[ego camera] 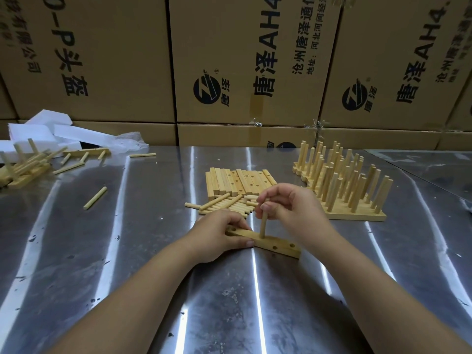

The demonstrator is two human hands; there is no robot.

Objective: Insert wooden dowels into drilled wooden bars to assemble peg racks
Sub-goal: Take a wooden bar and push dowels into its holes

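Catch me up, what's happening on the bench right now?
A person is building a peg rack. The left hand grips a drilled wooden bar on the metal table, while the right hand pinches a dowel standing upright in one of its holes. At least three holes are empty. Just behind lie spare bars and loose dowels; finished racks stand to the right.

Printed cardboard boxes [122, 60] stacked behind a shiny steel table [76, 251].

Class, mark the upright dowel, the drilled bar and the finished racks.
upright dowel [262, 226], head view, bare shaft
drilled bar [283, 246], head view, top face between holes
finished racks [357, 216], head view, front base strip
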